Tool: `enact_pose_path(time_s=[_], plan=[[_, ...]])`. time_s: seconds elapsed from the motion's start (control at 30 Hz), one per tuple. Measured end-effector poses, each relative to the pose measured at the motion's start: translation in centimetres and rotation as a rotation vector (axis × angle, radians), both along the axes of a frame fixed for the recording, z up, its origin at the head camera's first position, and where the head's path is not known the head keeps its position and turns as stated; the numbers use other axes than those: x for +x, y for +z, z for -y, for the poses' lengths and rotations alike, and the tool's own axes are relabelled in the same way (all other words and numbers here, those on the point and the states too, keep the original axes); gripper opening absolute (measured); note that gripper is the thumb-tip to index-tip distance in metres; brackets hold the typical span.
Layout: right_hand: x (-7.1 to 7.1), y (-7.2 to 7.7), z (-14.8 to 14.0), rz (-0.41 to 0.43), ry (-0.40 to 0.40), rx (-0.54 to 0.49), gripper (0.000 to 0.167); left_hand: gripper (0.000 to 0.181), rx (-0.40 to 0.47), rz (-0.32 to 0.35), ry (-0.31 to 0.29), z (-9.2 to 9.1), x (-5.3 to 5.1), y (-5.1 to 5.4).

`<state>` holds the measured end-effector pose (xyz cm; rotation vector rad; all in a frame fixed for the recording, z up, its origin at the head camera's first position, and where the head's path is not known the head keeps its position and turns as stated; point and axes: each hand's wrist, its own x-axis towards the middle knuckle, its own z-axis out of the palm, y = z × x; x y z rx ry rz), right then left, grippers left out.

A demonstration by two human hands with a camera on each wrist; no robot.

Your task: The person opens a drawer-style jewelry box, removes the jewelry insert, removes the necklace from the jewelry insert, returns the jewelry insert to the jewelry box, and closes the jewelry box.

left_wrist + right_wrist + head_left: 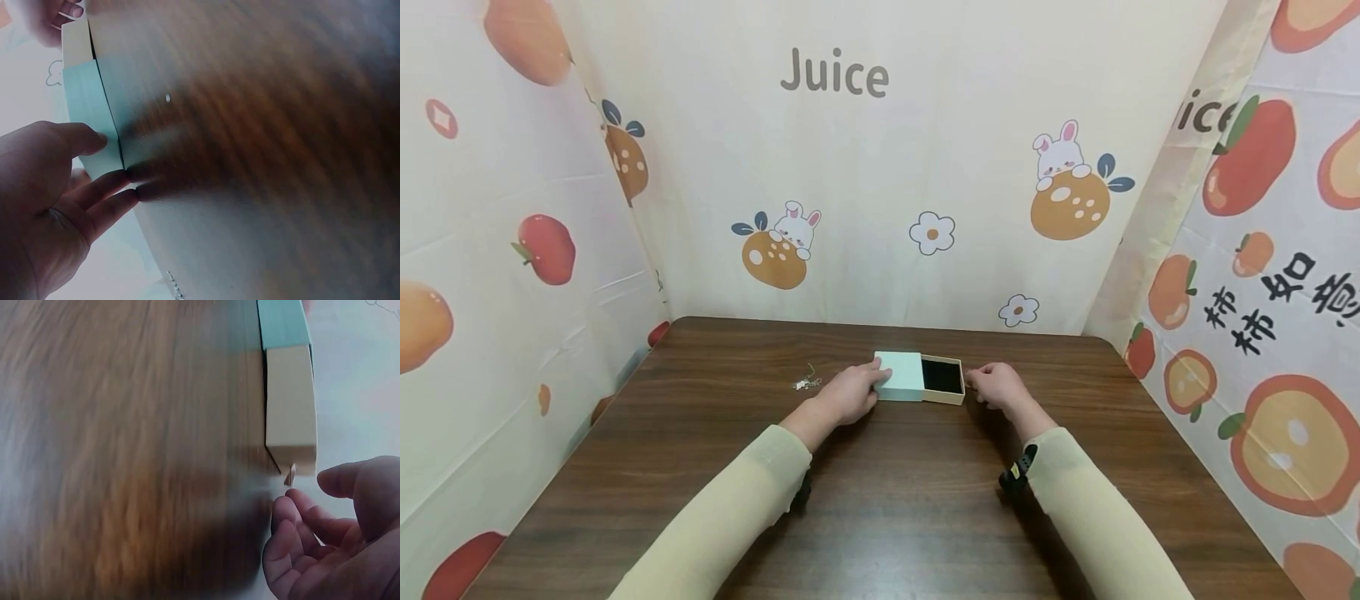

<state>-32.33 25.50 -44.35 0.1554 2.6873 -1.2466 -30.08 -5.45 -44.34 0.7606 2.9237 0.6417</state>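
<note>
A small drawer-style gift box lies on the table, its pale mint sleeve (898, 375) on the left. The cream drawer (943, 397) stands partly pulled out to the right, showing a black lining (942, 376). My left hand (852, 392) grips the sleeve's left end, thumb on one face and fingers around the end. Just off the drawer's right end is my right hand (997, 386), its fingers loosely curled. In the right wrist view a small ribbon tab (290, 475) sticks out of the drawer's end, close to the fingertips, with the thumb apart from them.
A thin silver chain (807, 382) lies loose on the brown wooden table (895, 500), left of the left hand. Printed fabric (880, 167) hangs behind the table's back edge and along both sides.
</note>
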Motion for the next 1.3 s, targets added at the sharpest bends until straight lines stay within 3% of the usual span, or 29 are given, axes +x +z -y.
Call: enact_pose_path(time_s=[0.43, 0.93, 1.3], plan=[[0.0, -0.5, -0.7, 0.011, 0.065, -0.013, 0.029, 0.054, -0.002, 0.020, 0.013, -0.1, 0.2, 0.1], [0.0, 0.0, -0.1, -0.008, 0.081, 0.007, 0.022, 0.054, 0.051, 0.068, 0.009, 0.3, -0.6, 0.5], [-0.7, -0.4, 0.2, -0.058, 0.069, 0.110, 0.019, 0.053, 0.036, 0.070, 0.015, 0.3, -0.5, 0.5]])
